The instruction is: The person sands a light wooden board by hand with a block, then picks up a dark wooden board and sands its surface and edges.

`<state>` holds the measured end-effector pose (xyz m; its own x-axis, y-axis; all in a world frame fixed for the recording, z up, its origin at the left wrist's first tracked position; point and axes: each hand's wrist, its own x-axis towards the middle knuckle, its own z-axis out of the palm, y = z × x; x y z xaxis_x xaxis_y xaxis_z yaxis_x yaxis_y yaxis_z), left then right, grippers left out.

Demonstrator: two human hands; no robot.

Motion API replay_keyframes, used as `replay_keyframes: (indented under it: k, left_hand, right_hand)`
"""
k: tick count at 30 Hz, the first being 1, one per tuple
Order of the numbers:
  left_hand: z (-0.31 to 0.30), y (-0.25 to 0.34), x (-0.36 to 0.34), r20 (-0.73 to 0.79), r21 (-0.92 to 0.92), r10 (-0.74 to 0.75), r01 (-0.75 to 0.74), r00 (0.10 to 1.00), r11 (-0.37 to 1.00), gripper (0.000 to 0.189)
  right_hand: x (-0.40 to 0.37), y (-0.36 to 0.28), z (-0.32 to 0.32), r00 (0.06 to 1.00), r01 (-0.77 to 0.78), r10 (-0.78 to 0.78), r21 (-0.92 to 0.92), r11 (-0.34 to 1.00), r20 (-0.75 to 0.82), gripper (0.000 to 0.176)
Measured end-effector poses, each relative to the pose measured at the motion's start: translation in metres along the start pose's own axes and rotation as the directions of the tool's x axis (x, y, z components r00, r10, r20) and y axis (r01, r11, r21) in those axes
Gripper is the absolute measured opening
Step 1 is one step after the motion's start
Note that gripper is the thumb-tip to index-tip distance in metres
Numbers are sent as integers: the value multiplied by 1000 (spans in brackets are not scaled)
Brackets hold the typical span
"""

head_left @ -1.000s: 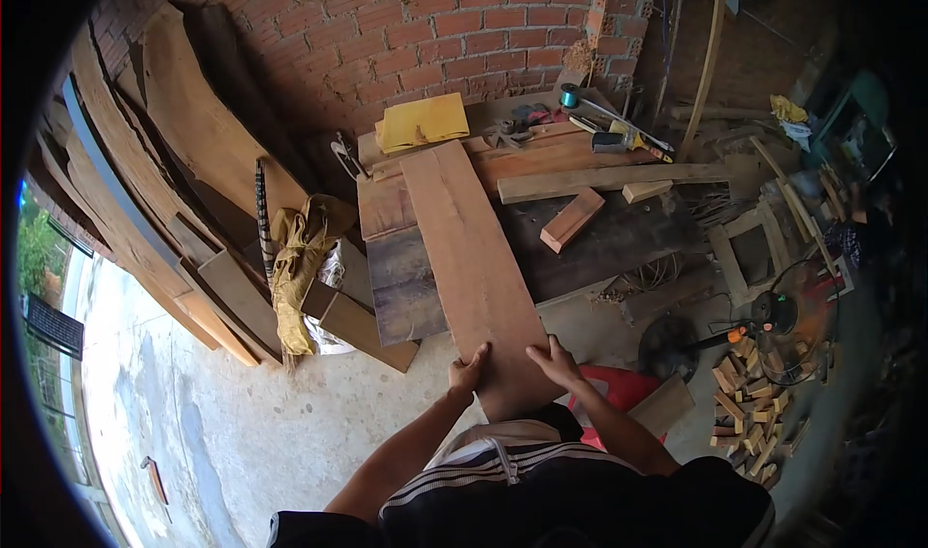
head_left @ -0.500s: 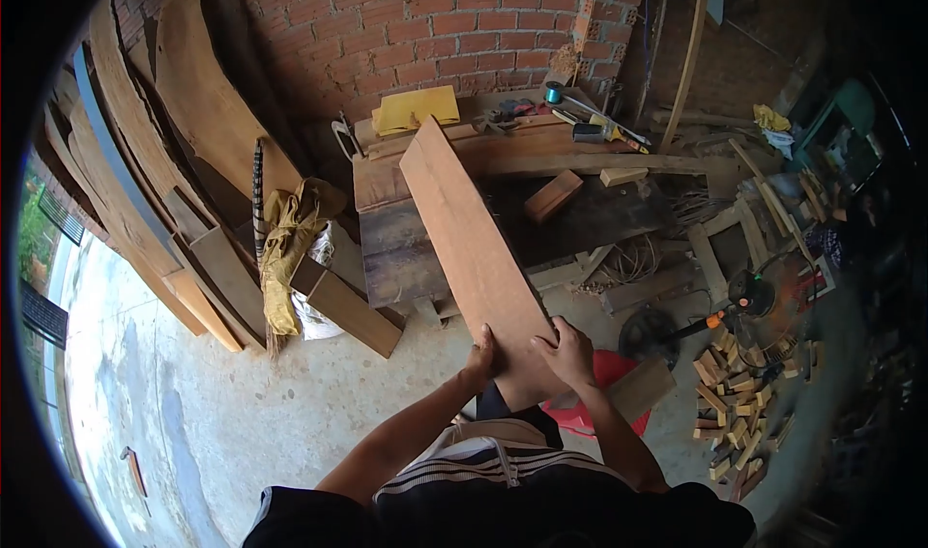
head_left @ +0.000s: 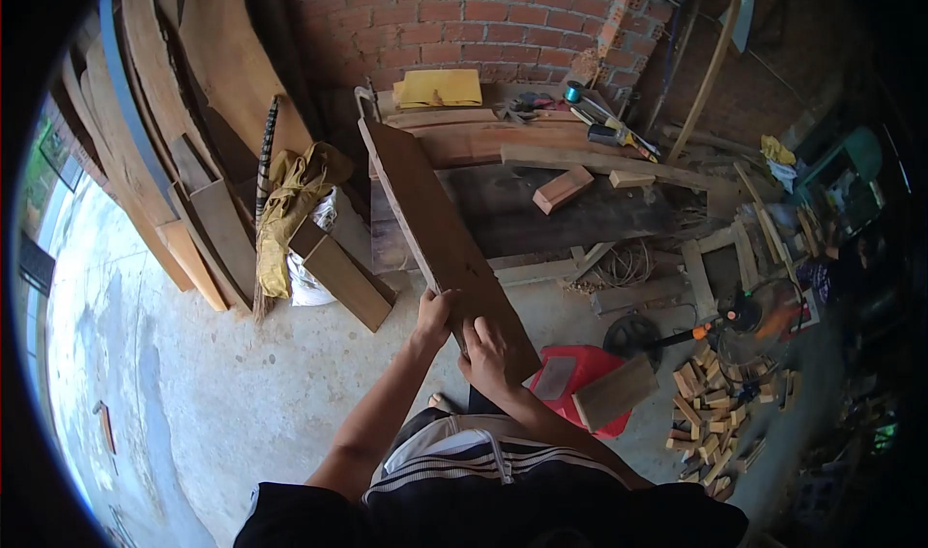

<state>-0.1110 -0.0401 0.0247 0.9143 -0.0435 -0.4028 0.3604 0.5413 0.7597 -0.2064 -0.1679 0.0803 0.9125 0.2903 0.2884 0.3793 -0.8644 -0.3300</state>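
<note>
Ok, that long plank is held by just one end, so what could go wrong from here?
1. The left hand and right hand grip only the plank at its near end, and it is tipped on edge, so the far end could twist free or drop.
2. A swing might hit the leaning boards or the wood block on the workbench.
3. The red stool close by could trip a step.

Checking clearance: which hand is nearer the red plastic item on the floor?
Right. Right hand on the plank, just left of the red plastic item; left hand farther left.
</note>
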Motion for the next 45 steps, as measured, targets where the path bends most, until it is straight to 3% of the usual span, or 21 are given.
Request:
replay_keyframes:
  k: [1, 3, 4, 6, 9, 11, 12, 13, 15, 17, 19, 20, 22, 27, 31, 34, 36, 39, 43, 44, 45]
  left_hand:
    - [-12, -6, 3, 21, -79, -62, 63, 998, 995, 30]
    - [-33, -13, 4, 94, -193, -125, 141, 988, 971, 31]
    - [-38, -11, 2, 108, -183, -143, 162, 984, 970, 32]
    - [-45, -12, 1, 150, -156, -184, 207, 971, 966, 33]
    - [-53, -9, 1, 155, -125, -270, 290, 950, 949, 34]
    - [-54, -5, -4, 136, -104, -319, 334, 938, 937, 35]
    - [-60, -9, 0, 140, -89, -339, 352, 930, 932, 39]
    - [-71, -17, 8, 163, -73, -393, 409, 905, 910, 42]
    - [-69, -20, 11, 191, -99, -414, 437, 890, 894, 44]
    - [-63, -19, 10, 148, -79, -423, 437, 894, 896, 43]
    - [-65, -24, 15, 184, -114, -433, 457, 882, 882, 44]
    - [-69, -31, 17, 171, -116, -462, 484, 870, 868, 44]
    - [-77, -43, 27, 227, -35, -457, 476, 860, 879, 52]
    - [-71, -35, 40, 269, 30, -473, 484, 839, 875, 54]
    - [-80, -32, 62, 231, 100, -410, 397, 882, 912, 53]
    - [-87, -25, 67, 164, 133, -358, 340, 919, 931, 51]
    - [-86, -19, 49, -12, 190, -291, 288, 957, 939, 49]
    - [-83, -16, 26, -52, 255, -377, 377, 925, 890, 48]
    - [-79, -18, 24, -26, 412, -300, 284, 954, 866, 45]
    - [-65, -22, 16, -107, 321, -197, 221, 975, 921, 42]
    - [-75, -32, 19, -75, 352, -183, 198, 980, 915, 41]
  right_hand:
    - [-1, 7, 9, 999, 37, -37, 3, 999, 11, 49]
    - [0, 28, 22, 993, -33, -32, 516, 856, 116, 68]
    - [0, 36, 22, 998, 37, -55, 402, 915, 34, 83]
    - [-1, 46, 11, 996, -34, 15, 224, 974, 82, 75]
    - [2, 87, 13, 947, -311, 302, -81, 947, -105, 67]
    - [7, 130, 20, 892, -445, 437, -48, 894, -120, 61]
    - [9, 154, 23, 811, -562, 515, 125, 817, 279, 61]
    - [5, 171, 30, 630, -708, 443, 237, 666, 638, 65]
    - [-16, 174, 67, 749, -655, 453, 444, 611, 483, 73]
    - [-24, 168, 70, 795, -606, 503, 405, 685, 339, 74]
    - [-20, 156, 45, 641, -754, 576, 277, 596, 506, 70]
    - [-29, 152, 47, 616, -774, 585, 263, 577, 528, 70]
    - [-40, 147, 51, 647, -762, 647, 363, 536, 403, 73]
    - [-47, 142, 65, 580, -814, 708, 332, 478, 402, 79]
    - [-24, 136, 79, 527, -844, 730, 368, 390, 434, 82]
    - [-14, 142, 115, 522, -837, 733, 427, 342, 436, 84]
    - [-3, 140, 122, 537, -821, 720, 470, 325, 440, 84]
    - [7, 146, 123, 542, -813, 705, 496, 304, 458, 86]
    - [6, 150, 117, 568, -807, 691, 465, 363, 447, 86]
    - [6, 146, 113, 566, -812, 700, 440, 383, 435, 85]
    - [1, 144, 111, 599, -781, 691, 484, 394, 404, 84]
